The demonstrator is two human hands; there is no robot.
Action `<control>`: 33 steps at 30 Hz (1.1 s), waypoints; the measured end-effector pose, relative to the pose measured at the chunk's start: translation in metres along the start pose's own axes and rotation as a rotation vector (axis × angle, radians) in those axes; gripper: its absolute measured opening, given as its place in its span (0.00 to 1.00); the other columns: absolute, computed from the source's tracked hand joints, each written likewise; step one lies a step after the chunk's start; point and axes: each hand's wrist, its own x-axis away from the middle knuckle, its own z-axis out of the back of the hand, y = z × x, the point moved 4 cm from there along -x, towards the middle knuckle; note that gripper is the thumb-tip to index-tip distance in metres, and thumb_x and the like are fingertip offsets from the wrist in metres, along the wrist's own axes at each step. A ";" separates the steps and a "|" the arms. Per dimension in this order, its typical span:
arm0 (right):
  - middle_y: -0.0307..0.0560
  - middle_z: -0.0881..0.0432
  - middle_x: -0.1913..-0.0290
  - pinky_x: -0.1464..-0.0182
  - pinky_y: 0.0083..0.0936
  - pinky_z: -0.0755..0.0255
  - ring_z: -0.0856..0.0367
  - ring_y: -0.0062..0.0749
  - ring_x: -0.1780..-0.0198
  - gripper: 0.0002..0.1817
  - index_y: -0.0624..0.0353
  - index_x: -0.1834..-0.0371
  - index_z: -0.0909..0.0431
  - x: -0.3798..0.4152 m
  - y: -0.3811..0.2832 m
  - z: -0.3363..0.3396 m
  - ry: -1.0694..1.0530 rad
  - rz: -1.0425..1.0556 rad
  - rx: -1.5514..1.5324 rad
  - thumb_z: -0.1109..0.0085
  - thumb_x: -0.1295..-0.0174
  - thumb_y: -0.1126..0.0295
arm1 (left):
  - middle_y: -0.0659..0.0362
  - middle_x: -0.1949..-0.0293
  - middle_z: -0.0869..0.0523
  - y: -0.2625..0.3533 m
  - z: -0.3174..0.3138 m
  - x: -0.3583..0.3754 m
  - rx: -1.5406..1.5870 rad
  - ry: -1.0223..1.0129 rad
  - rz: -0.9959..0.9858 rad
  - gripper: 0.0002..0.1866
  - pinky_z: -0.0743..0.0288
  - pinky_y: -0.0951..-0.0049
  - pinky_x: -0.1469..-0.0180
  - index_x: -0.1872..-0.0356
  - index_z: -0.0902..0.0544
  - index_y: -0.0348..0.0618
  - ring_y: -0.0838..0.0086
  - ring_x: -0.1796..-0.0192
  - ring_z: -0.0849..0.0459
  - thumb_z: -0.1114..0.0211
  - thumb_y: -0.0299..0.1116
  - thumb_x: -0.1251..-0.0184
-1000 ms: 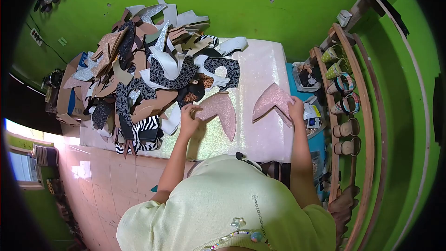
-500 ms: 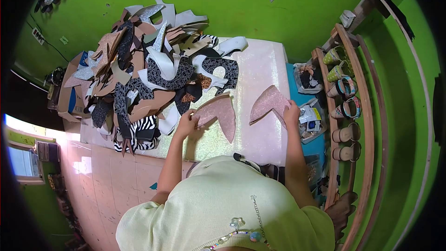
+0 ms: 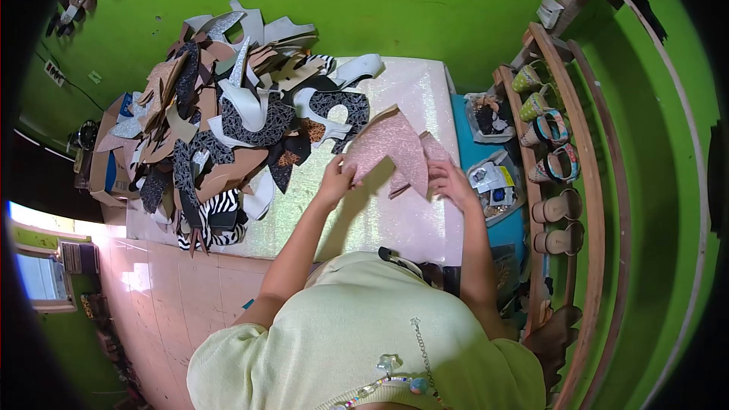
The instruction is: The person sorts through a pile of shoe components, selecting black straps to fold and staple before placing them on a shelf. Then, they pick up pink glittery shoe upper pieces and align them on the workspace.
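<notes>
My left hand [image 3: 336,182] is closed on the lower left end of a pink glittery V-shaped cut piece [image 3: 391,140], which looks like a shoe upper. That piece is raised over the pale shimmering tabletop [image 3: 380,220] and casts a shadow. Behind it, a second similar pink piece [image 3: 434,146] is mostly hidden, with a bit showing under the notch. My right hand [image 3: 453,184] has its fingers curled at the right edge of the overlapping pieces, gripping the second one; its exact hold is partly hidden.
A large heap of cut upper pieces [image 3: 258,110] in black, white, zebra and tan covers the table's left side. To the right stand plastic tubs [image 3: 493,186] on a blue surface and a wooden rack [image 3: 566,106] with several sandals [image 3: 557,209]. A cardboard box [image 3: 106,163] sits far left.
My hands have come closer together. The left piece has moved right and up, now overlapping the piece at my right hand. The view has shifted slightly.
</notes>
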 end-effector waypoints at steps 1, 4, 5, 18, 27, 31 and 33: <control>0.39 0.25 0.69 0.66 0.16 0.31 0.28 0.17 0.72 0.18 0.65 0.50 0.28 0.006 0.000 -0.006 -0.147 -0.132 -0.206 0.54 0.34 0.62 | 0.59 0.71 0.20 -0.003 -0.013 -0.006 -0.020 -0.027 -0.014 0.14 0.31 0.79 0.77 0.50 0.31 0.39 0.80 0.76 0.23 0.46 0.31 0.34; 0.43 0.22 0.69 0.66 0.18 0.31 0.24 0.24 0.70 0.15 0.68 0.53 0.29 -0.009 0.015 0.020 0.008 0.122 0.123 0.48 0.40 0.69 | 0.59 0.73 0.22 -0.018 -0.049 -0.024 -0.114 -0.040 -0.053 0.16 0.30 0.78 0.76 0.49 0.32 0.39 0.78 0.77 0.23 0.44 0.30 0.37; 0.43 0.20 0.65 0.66 0.18 0.30 0.23 0.25 0.69 0.15 0.69 0.52 0.30 -0.011 0.017 0.030 0.130 0.258 0.235 0.47 0.41 0.73 | 0.59 0.76 0.22 -0.022 -0.059 -0.030 -0.153 -0.043 -0.097 0.18 0.31 0.77 0.77 0.48 0.32 0.38 0.76 0.77 0.23 0.42 0.29 0.39; 0.49 0.22 0.75 0.67 0.27 0.31 0.23 0.34 0.72 0.15 0.65 0.60 0.25 0.005 0.041 0.060 0.417 0.224 0.587 0.39 0.53 0.74 | 0.50 0.71 0.18 -0.038 -0.087 -0.042 -0.559 -0.066 -0.118 0.22 0.25 0.69 0.67 0.54 0.25 0.35 0.67 0.71 0.18 0.32 0.29 0.52; 0.47 0.23 0.77 0.68 0.27 0.31 0.23 0.34 0.74 0.15 0.64 0.60 0.25 0.001 0.054 0.058 0.418 0.178 0.637 0.38 0.54 0.76 | 0.50 0.73 0.19 -0.048 -0.085 -0.040 -0.744 0.005 -0.289 0.22 0.26 0.69 0.68 0.54 0.26 0.36 0.67 0.72 0.19 0.32 0.30 0.51; 0.48 0.23 0.77 0.68 0.28 0.31 0.24 0.34 0.74 0.16 0.64 0.59 0.25 0.003 0.052 0.057 0.445 0.210 0.627 0.39 0.53 0.76 | 0.51 0.73 0.20 -0.046 -0.086 -0.035 -0.774 0.040 -0.335 0.22 0.27 0.69 0.67 0.54 0.28 0.36 0.64 0.73 0.20 0.32 0.30 0.50; 0.48 0.23 0.75 0.68 0.28 0.31 0.24 0.35 0.73 0.16 0.63 0.59 0.25 0.008 0.046 0.055 0.446 0.206 0.620 0.39 0.53 0.76 | 0.50 0.69 0.20 -0.042 -0.088 -0.030 -0.790 0.033 -0.301 0.22 0.26 0.68 0.65 0.53 0.29 0.36 0.63 0.70 0.20 0.33 0.31 0.50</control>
